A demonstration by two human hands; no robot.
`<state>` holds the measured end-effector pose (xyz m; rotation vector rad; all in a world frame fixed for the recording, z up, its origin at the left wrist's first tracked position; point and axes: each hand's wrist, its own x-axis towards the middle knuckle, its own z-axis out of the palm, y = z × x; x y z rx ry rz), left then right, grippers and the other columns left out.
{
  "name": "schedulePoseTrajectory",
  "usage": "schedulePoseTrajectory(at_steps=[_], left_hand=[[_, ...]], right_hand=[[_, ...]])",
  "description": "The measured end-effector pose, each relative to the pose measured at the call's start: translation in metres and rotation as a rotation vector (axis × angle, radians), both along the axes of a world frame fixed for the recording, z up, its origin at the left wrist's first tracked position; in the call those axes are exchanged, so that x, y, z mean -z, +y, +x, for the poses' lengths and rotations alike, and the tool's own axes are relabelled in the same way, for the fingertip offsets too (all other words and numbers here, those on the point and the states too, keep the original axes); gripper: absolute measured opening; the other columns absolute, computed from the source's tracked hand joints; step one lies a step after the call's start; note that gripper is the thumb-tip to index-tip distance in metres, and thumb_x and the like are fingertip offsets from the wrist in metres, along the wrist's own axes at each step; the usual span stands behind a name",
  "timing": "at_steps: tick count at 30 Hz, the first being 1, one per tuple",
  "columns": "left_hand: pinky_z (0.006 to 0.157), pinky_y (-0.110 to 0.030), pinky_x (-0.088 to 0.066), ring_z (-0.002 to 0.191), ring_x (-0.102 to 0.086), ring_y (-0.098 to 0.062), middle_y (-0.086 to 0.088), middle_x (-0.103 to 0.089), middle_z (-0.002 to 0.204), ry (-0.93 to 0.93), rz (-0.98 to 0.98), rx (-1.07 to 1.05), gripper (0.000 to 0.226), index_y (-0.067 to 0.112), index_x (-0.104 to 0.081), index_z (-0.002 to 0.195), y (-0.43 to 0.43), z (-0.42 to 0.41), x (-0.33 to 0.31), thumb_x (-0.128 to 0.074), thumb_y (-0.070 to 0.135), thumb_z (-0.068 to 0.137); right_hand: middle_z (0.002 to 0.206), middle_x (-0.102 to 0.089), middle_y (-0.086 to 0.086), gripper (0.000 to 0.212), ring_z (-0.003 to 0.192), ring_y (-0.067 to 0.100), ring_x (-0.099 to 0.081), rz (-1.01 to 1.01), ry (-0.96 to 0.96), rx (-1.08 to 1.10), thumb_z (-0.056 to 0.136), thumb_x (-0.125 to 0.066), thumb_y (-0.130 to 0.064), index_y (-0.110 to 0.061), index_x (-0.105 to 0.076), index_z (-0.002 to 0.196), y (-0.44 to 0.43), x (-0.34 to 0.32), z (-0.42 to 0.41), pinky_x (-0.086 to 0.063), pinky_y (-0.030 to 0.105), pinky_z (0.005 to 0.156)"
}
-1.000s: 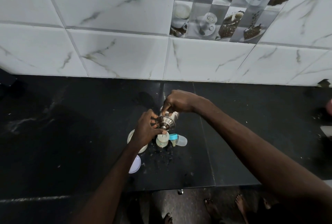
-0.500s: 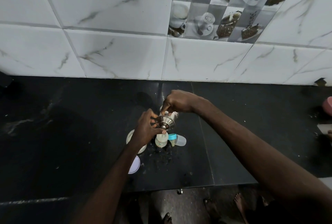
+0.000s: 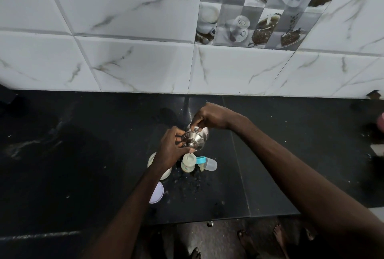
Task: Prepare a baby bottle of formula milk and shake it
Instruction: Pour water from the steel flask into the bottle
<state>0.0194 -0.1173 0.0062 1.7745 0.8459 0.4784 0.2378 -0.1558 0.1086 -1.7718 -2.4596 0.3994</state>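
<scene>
A small steel pot with a knobbed lid (image 3: pixel 195 139) is tilted over the open baby bottle (image 3: pixel 188 163), which stands upright on the black counter (image 3: pixel 83 155) with pale liquid inside. My right hand (image 3: pixel 209 116) grips the pot's handle from behind. My left hand (image 3: pixel 172 147) curls around the lid's left rim, thumb near the spout. The bottle's blue collar with teat and clear cap (image 3: pixel 205 163) lies on its side just right of the bottle.
A white formula container (image 3: pixel 154 162) sits partly hidden under my left wrist, its pale round lid (image 3: pixel 156 192) lying nearer me. Drops and crumbs speckle the counter by the bottle. Marble-look tiles (image 3: pixel 145 61) back the counter. Bare feet (image 3: pixel 247 240) show below the front edge.
Both hands keep the same hold on the tilted pot over the bottle. Only the camera has shifted slightly.
</scene>
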Motion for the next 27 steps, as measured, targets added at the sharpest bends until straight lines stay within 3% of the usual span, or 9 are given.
schedulePoseTrajectory(at_steps=[3, 6, 10, 13, 17, 20, 23, 27], left_hand=[[0.088, -0.032, -0.062, 0.105, -0.070, -0.014, -0.003, -0.066, 0.119, -0.017, -0.021, -0.016, 0.061, 0.019, -0.060, 0.115, 0.001, 0.003, 0.000, -0.095, 0.016, 0.066], [0.089, -0.030, -0.061, 0.105, -0.070, -0.012, -0.002, -0.067, 0.120, -0.026, -0.034, -0.024, 0.062, 0.021, -0.060, 0.117, 0.000, 0.006, 0.000, -0.095, 0.014, 0.066], [0.091, -0.032, -0.061, 0.108, -0.068, -0.012, 0.000, -0.066, 0.121, -0.036, -0.027, -0.033, 0.066, 0.021, -0.061, 0.122, -0.001, 0.010, -0.001, -0.095, 0.014, 0.066], [0.089, -0.029, -0.062, 0.105, -0.070, -0.010, 0.000, -0.069, 0.118, -0.063, -0.038, -0.052, 0.065, 0.021, -0.063, 0.122, 0.000, 0.013, -0.001, -0.094, 0.010, 0.066], [0.088, -0.024, -0.061, 0.104, -0.070, -0.005, 0.003, -0.072, 0.117, -0.077, -0.028, -0.052, 0.060, 0.018, -0.065, 0.124, 0.002, 0.019, -0.006, -0.091, 0.011, 0.071], [0.087, -0.015, -0.057, 0.107, -0.069, -0.003, 0.004, -0.072, 0.120, -0.065, 0.001, -0.028, 0.057, 0.018, -0.065, 0.127, 0.006, 0.023, -0.011, -0.089, 0.014, 0.075], [0.084, -0.007, -0.052, 0.102, -0.064, 0.012, 0.011, -0.071, 0.118, -0.053, 0.012, -0.008, 0.056, 0.018, -0.065, 0.128, 0.013, 0.027, -0.017, -0.088, 0.015, 0.077], [0.090, -0.014, -0.054, 0.106, -0.066, 0.006, 0.010, -0.071, 0.117, -0.046, 0.019, -0.024, 0.051, 0.019, -0.065, 0.128, 0.022, 0.029, -0.018, -0.085, 0.016, 0.081]], right_hand=[[0.103, -0.080, -0.002, 0.042, 0.093, 0.013, -0.076, 0.016, 0.073, 0.028, 0.078, -0.077, 0.006, -0.021, -0.082, 0.109, -0.003, 0.002, 0.008, -0.058, 0.024, 0.079], [0.104, -0.080, -0.002, 0.045, 0.090, 0.005, -0.074, 0.002, 0.122, 0.065, 0.076, -0.076, 0.009, -0.020, -0.082, 0.109, -0.006, 0.006, 0.017, -0.049, 0.008, 0.075], [0.102, -0.080, 0.001, 0.041, 0.080, -0.024, -0.060, -0.008, 0.229, 0.106, 0.076, -0.075, 0.013, -0.012, -0.082, 0.107, -0.012, 0.013, 0.027, -0.043, 0.000, 0.072], [0.104, -0.078, -0.004, 0.034, 0.084, -0.022, -0.063, -0.001, 0.325, 0.187, 0.080, -0.075, 0.012, -0.009, -0.082, 0.106, -0.018, 0.020, 0.034, -0.045, 0.000, 0.074], [0.104, -0.078, -0.008, 0.026, 0.089, -0.011, -0.070, 0.012, 0.415, 0.282, 0.084, -0.079, 0.000, -0.011, -0.082, 0.107, -0.027, 0.026, 0.040, -0.051, 0.006, 0.076], [0.103, -0.080, -0.005, 0.024, 0.093, 0.001, -0.075, -0.010, 0.518, 0.372, 0.085, -0.081, -0.009, -0.014, -0.082, 0.108, -0.031, 0.032, 0.044, -0.058, 0.019, 0.083], [0.103, -0.080, 0.000, 0.021, 0.098, 0.014, -0.076, -0.045, 0.674, 0.492, 0.088, -0.078, -0.010, -0.011, -0.081, 0.109, -0.035, 0.043, 0.048, -0.062, 0.033, 0.087], [0.105, -0.079, 0.012, 0.023, 0.102, 0.027, -0.075, -0.040, 0.917, 0.643, 0.088, -0.076, -0.002, -0.001, -0.077, 0.112, -0.037, 0.066, 0.049, -0.061, 0.045, 0.090]])
